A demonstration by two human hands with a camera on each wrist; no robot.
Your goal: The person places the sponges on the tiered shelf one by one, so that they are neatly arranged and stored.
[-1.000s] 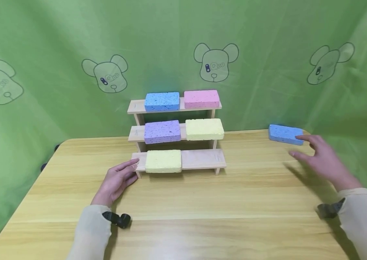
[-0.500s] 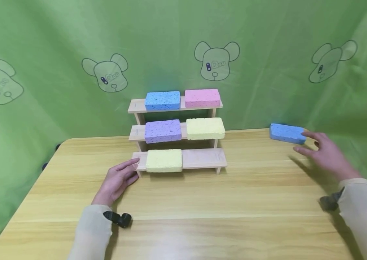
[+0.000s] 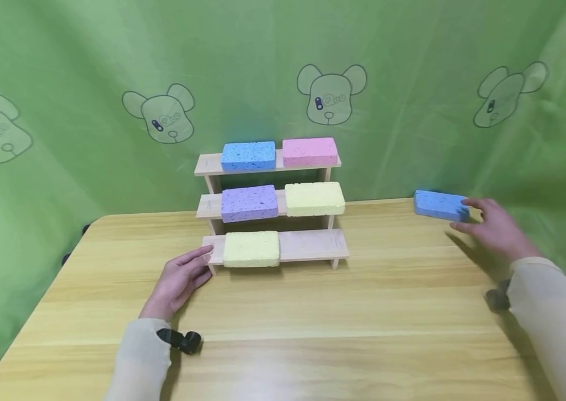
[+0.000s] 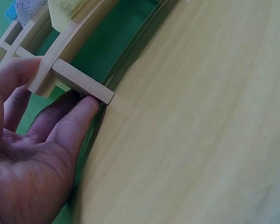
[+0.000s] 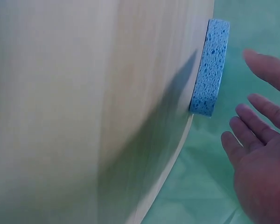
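In the head view, a three-step wooden display shelf bears blue, pink, purple and pale yellow sponges. My left hand holds the left end of its lowest step, thumb on the board and other fingers against the leg. Far right, a blue sponge lies flat by the table's back edge. My right hand is at that sponge's right end, fingers spread. The right wrist view shows a gap between the fingertips and the blue sponge.
On the lowest step, a yellow sponge sits left, with bare board to its right. The purple sponge and another yellow one share the middle step. A green curtain hangs close behind the wooden table.
My right hand drew back slightly from the blue sponge, then came a little closer to it again, its forearm shifting left. The left hand stays on the shelf; the sponges have not moved.
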